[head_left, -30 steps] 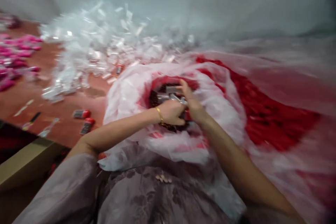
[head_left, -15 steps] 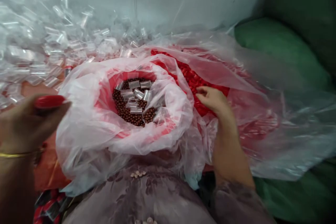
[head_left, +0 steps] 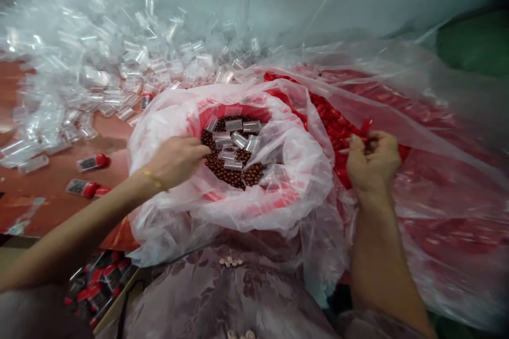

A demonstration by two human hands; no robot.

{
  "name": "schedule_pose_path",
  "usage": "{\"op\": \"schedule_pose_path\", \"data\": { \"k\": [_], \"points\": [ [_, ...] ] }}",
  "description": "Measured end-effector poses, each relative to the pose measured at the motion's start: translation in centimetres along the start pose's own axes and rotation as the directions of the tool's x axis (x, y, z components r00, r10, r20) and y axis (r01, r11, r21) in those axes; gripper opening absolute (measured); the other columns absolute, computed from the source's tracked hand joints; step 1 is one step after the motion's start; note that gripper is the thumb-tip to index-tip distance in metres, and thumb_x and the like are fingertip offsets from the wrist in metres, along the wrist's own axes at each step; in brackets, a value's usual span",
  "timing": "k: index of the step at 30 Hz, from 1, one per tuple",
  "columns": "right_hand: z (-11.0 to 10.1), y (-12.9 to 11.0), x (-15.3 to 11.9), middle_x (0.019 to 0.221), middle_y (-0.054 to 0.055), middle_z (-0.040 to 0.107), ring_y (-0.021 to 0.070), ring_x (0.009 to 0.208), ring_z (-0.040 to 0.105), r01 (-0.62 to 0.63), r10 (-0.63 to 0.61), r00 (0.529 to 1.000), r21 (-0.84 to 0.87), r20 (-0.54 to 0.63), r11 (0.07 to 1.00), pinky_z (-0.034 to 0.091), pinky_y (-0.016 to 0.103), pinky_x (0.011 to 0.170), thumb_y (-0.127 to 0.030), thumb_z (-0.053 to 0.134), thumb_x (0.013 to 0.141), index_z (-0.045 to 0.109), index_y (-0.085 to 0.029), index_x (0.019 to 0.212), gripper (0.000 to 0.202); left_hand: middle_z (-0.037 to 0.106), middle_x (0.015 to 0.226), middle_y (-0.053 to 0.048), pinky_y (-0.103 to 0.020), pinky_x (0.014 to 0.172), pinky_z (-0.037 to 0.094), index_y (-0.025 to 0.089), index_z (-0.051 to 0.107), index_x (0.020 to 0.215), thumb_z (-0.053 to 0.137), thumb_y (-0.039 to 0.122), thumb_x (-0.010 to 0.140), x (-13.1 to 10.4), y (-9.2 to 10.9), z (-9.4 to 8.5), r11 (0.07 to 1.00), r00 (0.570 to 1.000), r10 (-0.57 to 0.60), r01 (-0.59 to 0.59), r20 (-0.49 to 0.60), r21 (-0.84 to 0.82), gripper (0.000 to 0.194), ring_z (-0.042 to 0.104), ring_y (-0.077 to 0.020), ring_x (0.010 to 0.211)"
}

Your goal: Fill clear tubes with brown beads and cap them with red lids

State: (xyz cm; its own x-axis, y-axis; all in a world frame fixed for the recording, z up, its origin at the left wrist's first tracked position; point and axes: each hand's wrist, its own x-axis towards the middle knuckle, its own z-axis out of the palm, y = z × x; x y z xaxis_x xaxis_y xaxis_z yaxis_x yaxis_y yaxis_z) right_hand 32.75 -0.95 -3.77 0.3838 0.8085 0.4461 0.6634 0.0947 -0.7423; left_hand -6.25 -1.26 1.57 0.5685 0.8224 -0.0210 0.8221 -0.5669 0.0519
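Observation:
A bag-lined red container (head_left: pixel 234 111) holds brown beads (head_left: pixel 217 167) with several clear tubes (head_left: pixel 233 125) lying on them. My left hand (head_left: pixel 177 161) is over the container's left rim, its fingers bent together at the edge of the beads; what they hold, if anything, is hidden. To the right, my right hand (head_left: pixel 374 156) pinches a red cap (head_left: pixel 366 126) above a heap of red caps (head_left: pixel 334 122) in a clear plastic bag.
Many clear tubes (head_left: pixel 99 77) are piled at the back left. Filled, red-capped tubes (head_left: pixel 93 162) lie on the orange surface (head_left: pixel 107 143). More filled tubes (head_left: pixel 97 288) sit in a box at the lower left. Green fabric (head_left: pixel 473 45) is at the right.
My left hand has moved right to the container, and the red item it held no longer shows. My right hand now has a red cap between its fingers. The view has shifted left.

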Motion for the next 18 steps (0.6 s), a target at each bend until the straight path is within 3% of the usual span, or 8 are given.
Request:
{"op": "schedule_pose_path", "data": {
  "k": [1, 4, 8, 11, 13, 16, 18],
  "points": [
    [0.7, -1.9, -0.5, 0.079, 0.002, 0.056, 0.0157, 0.053, 0.054, 0.008, -0.007, 0.997, 0.016, -0.08, 1.0, 0.038, 0.031, 0.05, -0.046, 0.053, 0.083, 0.047, -0.026, 0.097, 0.026, 0.069, 0.091, -0.005, -0.026, 0.08, 0.043, 0.02, 0.066, 0.093, 0.047, 0.025, 0.087, 2.0, 1.1, 0.8, 0.996, 0.99, 0.091, -0.093, 0.106, 0.016, 0.021, 0.061, -0.0166, 0.089],
    [3.7, -6.7, -2.3, 0.082, 0.001, 0.059, 0.0125, 0.052, 0.056, 0.103, -0.104, 0.995, 0.174, -0.001, 0.979, 0.043, 0.029, 0.051, -0.043, 0.055, 0.083, 0.05, -0.024, 0.099, 0.025, 0.069, 0.091, -0.013, -0.03, 0.073, 0.044, 0.015, 0.063, 0.101, 0.046, 0.016, 0.085, 6.8, 3.0, 3.6, 0.979, 0.941, 0.156, -0.187, 0.3, 0.079, 0.023, 0.064, -0.0217, 0.087],
    [7.4, -8.5, -4.0, 0.08, -0.001, 0.061, 0.0106, 0.053, 0.056, 0.123, -0.167, 0.978, 0.3, 0.124, 0.946, 0.044, 0.026, 0.05, -0.039, 0.057, 0.083, 0.054, -0.023, 0.097, 0.022, 0.068, 0.094, -0.018, -0.03, 0.078, 0.045, 0.008, 0.062, 0.102, 0.043, 0.01, 0.083, 9.9, 2.6, 5.8, 0.981, 0.945, 0.143, -0.175, 0.295, 0.083, 0.027, 0.064, -0.023, 0.091],
    [8.7, -8.0, -4.0, 0.077, -0.002, 0.062, 0.0083, 0.048, 0.053, -0.007, -0.111, 0.951, 0.381, 0.288, 0.925, 0.041, 0.022, 0.043, -0.042, 0.057, 0.082, 0.054, -0.022, 0.094, 0.024, 0.069, 0.089, -0.015, -0.029, 0.081, 0.045, 0.009, 0.065, 0.092, 0.049, 0.016, 0.081, 10.5, 1.2, 5.9, 0.997, 0.937, 0.051, -0.028, 0.346, -0.073, 0.021, 0.063, -0.0214, 0.089],
    [8.9, -7.7, -3.8, 0.075, -0.003, 0.063, 0.0072, 0.045, 0.051, -0.072, -0.086, 0.93, 0.408, 0.357, 0.91, 0.04, 0.021, 0.041, -0.044, 0.058, 0.081, 0.055, -0.021, 0.094, 0.026, 0.069, 0.073, -0.009, -0.026, 0.079, 0.046, 0.012, 0.067, 0.08, 0.054, 0.018, 0.076, 10.9, 0.4, 5.8, 0.966, 0.875, 0.021, 0.107, 0.483, -0.234, 0.015, 0.062, -0.0182, 0.079],
    [8.8, -7.8, -3.5, 0.075, -0.003, 0.063, 0.0069, 0.044, 0.051, -0.103, -0.068, 0.928, 0.43, 0.367, 0.897, 0.04, 0.021, 0.04, -0.045, 0.059, 0.08, 0.055, -0.022, 0.092, 0.026, 0.059, 0.047, -0.004, -0.028, 0.068, 0.049, 0.013, 0.063, 0.058, 0.054, 0.019, 0.073, 12.3, 0.0, 6.2, 0.905, 0.757, 0.057, 0.236, 0.651, -0.355, 0.018, 0.057, -0.0154, 0.054],
    [8.6, -7.9, -3.4, 0.074, -0.003, 0.064, 0.0071, 0.044, 0.051, -0.106, -0.063, 0.929, 0.425, 0.365, 0.899, 0.04, 0.021, 0.04, -0.044, 0.06, 0.08, 0.056, -0.022, 0.092, 0.026, 0.054, 0.04, -0.005, -0.03, 0.061, 0.049, 0.012, 0.06, 0.05, 0.057, 0.022, 0.07, 13.6, 0.6, 6.9, 0.868, 0.734, 0.074, 0.285, 0.675, -0.406, 0.023, 0.053, -0.0157, 0.044]
  ]
}}
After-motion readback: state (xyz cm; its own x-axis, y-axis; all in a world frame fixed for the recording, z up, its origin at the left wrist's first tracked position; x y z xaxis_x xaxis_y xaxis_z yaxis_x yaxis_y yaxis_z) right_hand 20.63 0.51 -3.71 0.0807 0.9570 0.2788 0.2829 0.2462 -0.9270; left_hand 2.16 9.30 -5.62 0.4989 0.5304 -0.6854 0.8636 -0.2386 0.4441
